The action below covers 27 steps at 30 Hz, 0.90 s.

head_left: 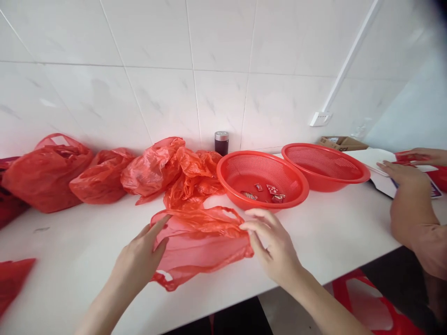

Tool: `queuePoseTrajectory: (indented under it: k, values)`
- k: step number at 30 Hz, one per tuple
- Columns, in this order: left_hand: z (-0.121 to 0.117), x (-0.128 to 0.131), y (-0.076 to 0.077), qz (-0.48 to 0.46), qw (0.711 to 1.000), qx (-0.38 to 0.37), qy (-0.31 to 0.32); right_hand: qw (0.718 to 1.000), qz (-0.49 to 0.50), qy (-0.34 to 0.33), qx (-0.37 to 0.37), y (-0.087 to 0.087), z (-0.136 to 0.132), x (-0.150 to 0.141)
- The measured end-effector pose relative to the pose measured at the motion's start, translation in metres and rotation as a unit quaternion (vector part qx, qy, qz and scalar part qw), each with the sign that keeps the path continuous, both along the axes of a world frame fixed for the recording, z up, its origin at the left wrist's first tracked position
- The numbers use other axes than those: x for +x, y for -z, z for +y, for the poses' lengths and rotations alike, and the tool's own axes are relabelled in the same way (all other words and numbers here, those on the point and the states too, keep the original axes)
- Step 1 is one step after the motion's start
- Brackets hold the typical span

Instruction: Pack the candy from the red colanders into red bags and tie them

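A thin, empty red plastic bag lies flattened on the white table in front of me. My left hand rests on the bag's left edge with fingers stretched out and pressed on the plastic. My right hand pinches the bag's right edge between thumb and fingers. Just behind the bag sits a red mesh basket holding a few small wrapped sweets.
Several stuffed red bags line the tiled wall, with a dark jar behind them. A second red basket stands to the right. Another person's hands work at the far right beside a cardboard box.
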State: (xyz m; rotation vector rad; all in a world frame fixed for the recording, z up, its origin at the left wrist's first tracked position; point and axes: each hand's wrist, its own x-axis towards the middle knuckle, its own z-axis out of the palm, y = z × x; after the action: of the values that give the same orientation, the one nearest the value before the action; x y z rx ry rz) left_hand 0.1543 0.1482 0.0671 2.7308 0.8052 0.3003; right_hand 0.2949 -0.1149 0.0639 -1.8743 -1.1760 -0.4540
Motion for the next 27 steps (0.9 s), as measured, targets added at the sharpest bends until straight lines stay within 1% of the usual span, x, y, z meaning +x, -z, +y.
queuePoseTrajectory:
  k: [1,2,3,4,5,6,8,10,12,13,15,16,17,18,20,22,24,26,27]
  values:
    - [-0.011,0.002,-0.003,-0.007,1.000,-0.010,0.016,0.999,-0.005,-0.039,0.005,-0.007,0.009,-0.009]
    - [-0.021,0.004,-0.005,-0.019,0.999,-0.025,0.038,0.996,-0.009,-0.084,-0.014,-0.012,0.018,-0.017]
    - [-0.029,0.006,-0.008,-0.033,0.997,-0.045,0.061,0.990,-0.018,-0.126,-0.055,-0.015,0.027,-0.022]
    - [-0.035,0.006,-0.011,-0.041,0.993,-0.070,0.084,0.982,-0.032,-0.152,-0.112,-0.015,0.034,-0.023]
    - [-0.038,0.005,-0.013,-0.041,0.989,-0.096,0.102,0.970,-0.052,-0.158,-0.178,-0.013,0.040,-0.020]
    - [-0.037,0.002,-0.015,-0.034,0.985,-0.122,0.114,0.957,-0.071,-0.143,-0.244,-0.010,0.043,-0.014]
    - [-0.025,-0.006,-0.017,-0.003,0.980,-0.159,0.117,0.929,-0.087,-0.080,-0.352,-0.002,0.042,0.006]
    - [-0.006,-0.014,-0.018,0.025,0.980,-0.167,0.103,0.905,-0.067,-0.034,-0.418,0.005,0.034,0.025]
    - [0.009,-0.018,-0.017,0.016,0.986,-0.146,0.079,0.897,-0.036,-0.030,-0.439,0.010,0.025,0.036]
    - [0.011,-0.018,-0.015,-0.003,0.990,-0.128,0.066,0.897,-0.024,-0.038,-0.440,0.011,0.022,0.037]
    - [0.005,-0.011,-0.012,-0.084,0.991,-0.093,0.038,0.897,0.000,-0.054,-0.439,0.014,0.021,0.032]
    - [-0.003,-0.007,-0.009,-0.137,0.986,-0.090,0.021,0.895,0.015,-0.056,-0.442,0.016,0.023,0.027]
    - [-0.014,-0.002,-0.006,-0.191,0.976,-0.107,-0.001,0.893,0.030,-0.052,-0.446,0.017,0.026,0.023]
    - [-0.026,0.003,-0.003,-0.241,0.959,-0.145,-0.027,0.892,0.041,-0.046,-0.448,0.018,0.029,0.019]
    - [-0.049,0.012,0.004,-0.303,0.911,-0.268,-0.078,0.892,0.046,-0.040,-0.448,0.020,0.036,0.013]
    - [-0.065,0.017,0.010,-0.303,0.853,-0.414,-0.096,0.891,0.041,-0.048,-0.449,0.022,0.041,0.008]
    - [-0.069,0.018,0.013,-0.268,0.789,-0.548,-0.070,0.885,0.042,-0.061,-0.460,0.021,0.042,0.005]
    - [-0.062,0.014,0.012,-0.239,0.712,-0.660,-0.038,0.874,0.052,-0.066,-0.479,0.017,0.040,0.007]
    - [-0.055,0.010,0.011,-0.238,0.675,-0.697,-0.033,0.872,0.057,-0.067,-0.481,0.014,0.038,0.009]
